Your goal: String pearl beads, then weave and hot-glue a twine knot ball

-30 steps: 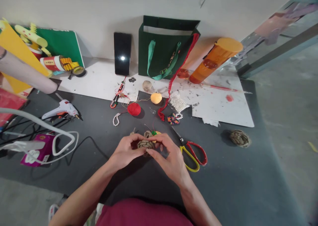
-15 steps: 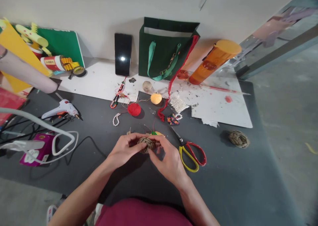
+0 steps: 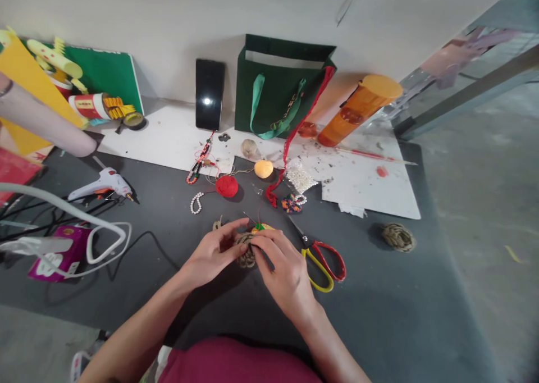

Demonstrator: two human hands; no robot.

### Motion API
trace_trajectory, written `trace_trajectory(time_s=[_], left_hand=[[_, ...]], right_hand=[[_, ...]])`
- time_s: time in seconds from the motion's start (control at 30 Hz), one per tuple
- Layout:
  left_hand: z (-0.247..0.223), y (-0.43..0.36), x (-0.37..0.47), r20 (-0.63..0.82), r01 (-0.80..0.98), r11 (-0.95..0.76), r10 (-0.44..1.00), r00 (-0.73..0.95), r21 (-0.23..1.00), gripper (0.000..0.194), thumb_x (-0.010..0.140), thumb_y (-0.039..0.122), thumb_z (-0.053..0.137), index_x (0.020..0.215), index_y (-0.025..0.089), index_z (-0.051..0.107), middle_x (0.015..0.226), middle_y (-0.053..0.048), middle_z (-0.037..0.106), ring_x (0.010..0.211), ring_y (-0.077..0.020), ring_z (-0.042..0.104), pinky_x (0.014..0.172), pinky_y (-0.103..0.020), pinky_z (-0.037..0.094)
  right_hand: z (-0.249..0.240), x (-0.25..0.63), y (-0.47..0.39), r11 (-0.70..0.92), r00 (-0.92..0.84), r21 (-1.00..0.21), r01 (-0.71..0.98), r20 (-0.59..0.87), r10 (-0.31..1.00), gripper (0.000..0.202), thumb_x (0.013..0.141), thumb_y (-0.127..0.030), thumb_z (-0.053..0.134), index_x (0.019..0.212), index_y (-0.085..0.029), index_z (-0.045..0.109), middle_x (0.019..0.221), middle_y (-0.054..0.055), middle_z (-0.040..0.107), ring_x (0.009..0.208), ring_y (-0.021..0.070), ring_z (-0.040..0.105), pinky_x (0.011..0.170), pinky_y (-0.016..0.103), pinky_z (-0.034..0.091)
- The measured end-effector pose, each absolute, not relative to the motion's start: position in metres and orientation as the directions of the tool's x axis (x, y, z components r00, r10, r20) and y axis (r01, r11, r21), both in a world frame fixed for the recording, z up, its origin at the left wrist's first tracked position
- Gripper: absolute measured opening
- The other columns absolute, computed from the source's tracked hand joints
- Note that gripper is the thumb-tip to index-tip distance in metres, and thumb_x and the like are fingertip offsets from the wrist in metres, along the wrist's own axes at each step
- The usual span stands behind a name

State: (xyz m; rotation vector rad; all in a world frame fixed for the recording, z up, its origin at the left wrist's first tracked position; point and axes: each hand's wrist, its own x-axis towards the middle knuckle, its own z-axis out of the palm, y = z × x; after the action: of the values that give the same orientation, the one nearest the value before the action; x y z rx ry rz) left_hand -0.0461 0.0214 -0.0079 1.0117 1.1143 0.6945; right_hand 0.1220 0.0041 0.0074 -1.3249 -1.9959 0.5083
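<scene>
A coiled, braided brown cord piece (image 3: 246,257) is held between both hands above the dark table. My left hand (image 3: 214,254) grips its left side between thumb and fingers. On its right side, my right hand (image 3: 284,268) pinches the piece with thumb and fingertips together. Just behind the fingers lies a small green and yellow item (image 3: 261,227), partly hidden. Scissors (image 3: 322,262) with one red and one yellow handle loop lie right of my right hand. A similar brown cord coil (image 3: 398,237) rests farther right.
Behind the hands are a red yarn ball (image 3: 227,186), a yellow ball (image 3: 263,169), beads (image 3: 300,178) and a phone (image 3: 209,95). A green bag (image 3: 282,91) and orange tube (image 3: 357,110) stand by the wall. At left are a glue gun (image 3: 103,185) and cables.
My right fingers have closed in on the cord piece, which now shows lower and turned between the hands. My left fingers have shifted slightly. The camera view has moved a little.
</scene>
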Motion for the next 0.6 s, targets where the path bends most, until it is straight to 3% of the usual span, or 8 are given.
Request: trace_trajectory(time_s=[0.2, 0.43, 0.6], left_hand=[[-0.0015, 0.0195, -0.0441, -0.339, 0.081, 0.331, 0.889, 0.308, 0.940, 0.054, 0.081, 0.034, 0.061, 0.131, 0.015, 0.051, 0.079, -0.001, 0.059, 0.066, -0.0109, 0.048, 0.061, -0.024, 0.042], [-0.0044, 0.0181, -0.0445, -0.312, 0.118, 0.289, 0.899, 0.307, 0.950, 0.050, 0.087, 0.033, 0.053, 0.133, 0.014, 0.049, 0.082, -0.003, 0.062, 0.063, -0.0105, 0.049, 0.057, -0.023, 0.042], [-0.0030, 0.0178, -0.0454, -0.227, 0.140, 0.192, 0.925, 0.304, 0.971, 0.044, 0.089, 0.030, 0.051, 0.130, 0.016, 0.053, 0.094, -0.007, 0.066, 0.078, -0.0149, 0.059, 0.072, -0.027, 0.049]], right_hand=[[0.0076, 0.1221, 0.0046, 0.393, -0.255, -0.631, 0.669, 0.301, 0.919, 0.018, 0.089, -0.010, 0.048, 0.088, -0.020, 0.064, 0.089, 0.007, 0.068, 0.086, 0.0195, 0.067, 0.080, 0.035, 0.056], [0.0074, 0.1219, 0.0040, 0.434, -0.282, -0.599, 0.672, 0.335, 0.899, 0.019, 0.091, -0.011, 0.050, 0.093, -0.020, 0.066, 0.096, 0.007, 0.071, 0.089, 0.0199, 0.067, 0.082, 0.036, 0.056], [0.0077, 0.1206, 0.0064, 0.424, -0.301, -0.619, 0.661, 0.299, 0.906, 0.017, 0.090, -0.009, 0.048, 0.087, -0.019, 0.062, 0.090, 0.008, 0.068, 0.086, 0.0209, 0.066, 0.078, 0.036, 0.055]])
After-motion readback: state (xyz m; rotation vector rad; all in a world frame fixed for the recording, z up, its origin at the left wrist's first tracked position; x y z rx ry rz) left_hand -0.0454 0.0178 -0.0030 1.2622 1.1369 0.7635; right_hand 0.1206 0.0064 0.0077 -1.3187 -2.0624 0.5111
